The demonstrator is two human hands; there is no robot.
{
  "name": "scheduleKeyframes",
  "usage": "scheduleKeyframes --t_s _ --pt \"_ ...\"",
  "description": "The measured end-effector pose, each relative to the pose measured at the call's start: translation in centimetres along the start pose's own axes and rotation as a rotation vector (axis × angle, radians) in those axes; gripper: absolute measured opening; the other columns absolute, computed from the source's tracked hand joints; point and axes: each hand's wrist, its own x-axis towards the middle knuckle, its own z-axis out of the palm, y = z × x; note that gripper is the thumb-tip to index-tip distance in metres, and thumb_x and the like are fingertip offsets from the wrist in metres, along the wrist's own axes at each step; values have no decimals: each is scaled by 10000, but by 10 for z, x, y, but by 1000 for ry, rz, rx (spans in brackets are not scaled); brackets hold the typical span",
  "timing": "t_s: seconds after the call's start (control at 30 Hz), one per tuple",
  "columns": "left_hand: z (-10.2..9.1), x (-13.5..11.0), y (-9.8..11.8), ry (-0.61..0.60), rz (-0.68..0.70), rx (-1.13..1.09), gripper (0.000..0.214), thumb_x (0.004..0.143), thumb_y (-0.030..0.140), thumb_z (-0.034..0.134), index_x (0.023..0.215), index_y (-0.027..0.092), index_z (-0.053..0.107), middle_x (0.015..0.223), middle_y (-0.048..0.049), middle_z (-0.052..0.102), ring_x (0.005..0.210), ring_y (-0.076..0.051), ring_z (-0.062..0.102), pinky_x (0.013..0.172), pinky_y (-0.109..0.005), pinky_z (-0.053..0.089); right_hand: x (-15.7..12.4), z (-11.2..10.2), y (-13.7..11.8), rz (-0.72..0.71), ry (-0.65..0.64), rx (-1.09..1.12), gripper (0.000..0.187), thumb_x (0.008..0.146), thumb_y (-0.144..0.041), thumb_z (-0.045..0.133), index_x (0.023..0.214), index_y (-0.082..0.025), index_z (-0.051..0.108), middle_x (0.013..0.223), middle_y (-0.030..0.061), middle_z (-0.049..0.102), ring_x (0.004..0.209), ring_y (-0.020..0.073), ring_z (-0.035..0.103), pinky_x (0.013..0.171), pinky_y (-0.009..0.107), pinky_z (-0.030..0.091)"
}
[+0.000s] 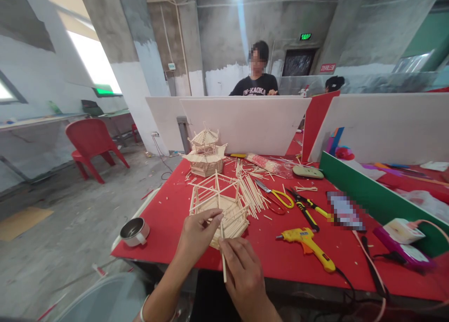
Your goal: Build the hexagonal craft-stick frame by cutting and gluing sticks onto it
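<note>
My left hand (198, 228) pinches the near edge of a hexagonal frame built of thin wooden sticks (220, 205), its fingers closed on it. My right hand (243, 266) is closed round a single wooden stick (223, 259), held upright against the frame's near side. A finished stick pavilion model (206, 153) stands farther back on the red table (175, 210). Loose sticks (254, 196) lie scattered just right of the frame.
Yellow-handled scissors (277, 196), yellow pliers (308, 207) and a yellow glue gun (308, 245) lie to the right. A metal cup (134, 231) sits at the table's left edge. White divider boards (245, 121) stand behind, with a person (257, 74) beyond. A red chair (91, 142) stands left.
</note>
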Motion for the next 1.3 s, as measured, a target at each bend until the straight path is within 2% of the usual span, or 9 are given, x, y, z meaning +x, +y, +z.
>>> scheduleKeyframes --t_s 0.17,0.33,0.5,0.6,0.67,0.77,0.9,1.1,1.3 --pt "-4 -4 4 17 32 50 303 838 365 594 983 167 772 895 -71 776 667 -165 672 606 -234 520 4 -3 7 -77 -22 54 430 904 -30 423 1294 -119 580 1063 133 708 1039 217 645 902 374 552" --pt "-13 -18 19 33 169 78 283 833 243 574 1036 197 765 974 -79 772 728 -169 702 668 -241 550 16 -19 -3 -143 45 68 397 907 -38 461 1275 -109 591 1033 134 721 1051 218 652 889 365 559" --pt "-17 -39 40 130 335 10 218 825 323 633 937 227 793 986 -88 766 853 -223 710 793 -306 566 32 -37 -21 -147 124 117 484 887 -48 538 1358 -161 524 973 108 730 967 201 675 822 349 576" --pt "-16 -44 45 217 192 -135 253 810 421 653 737 208 768 819 -78 754 665 -189 670 599 -269 541 33 -44 -20 25 188 28 463 892 -144 604 1348 -191 540 1024 122 708 971 218 658 803 360 558" --pt "-14 -42 45 152 8 -284 337 787 476 670 633 177 696 608 -38 664 433 -100 503 401 -209 384 28 -45 -14 216 137 -13 368 902 -250 619 1267 -203 612 1069 127 689 997 232 639 817 363 533" --pt "-11 -34 43 -43 -197 -413 436 720 518 721 535 152 573 420 35 460 343 -33 294 348 -181 202 18 -43 -8 488 -125 237 266 951 -367 532 1063 -203 708 948 77 699 872 185 638 753 290 504" --pt "-7 -28 39 -118 -286 -352 480 677 567 725 517 156 537 384 48 438 326 -28 269 340 -182 165 7 -36 -15 827 -394 708 440 954 -489 473 793 -163 721 684 22 644 654 125 551 616 232 408" --pt "-5 -38 28 -138 -261 -238 532 726 607 666 477 160 520 383 29 466 327 -42 311 347 -189 189 -1 -19 -29 1217 -338 1069 561 738 -685 636 760 -130 717 554 -9 550 467 55 324 458 202 208" --pt "2 -54 13 -219 -404 -452 525 733 632 650 547 158 520 404 16 507 315 -44 324 351 -185 162 -1 -15 -31 1318 -293 1128 615 621 -740 692 719 -133 704 522 -13 531 430 45 310 411 187 153"
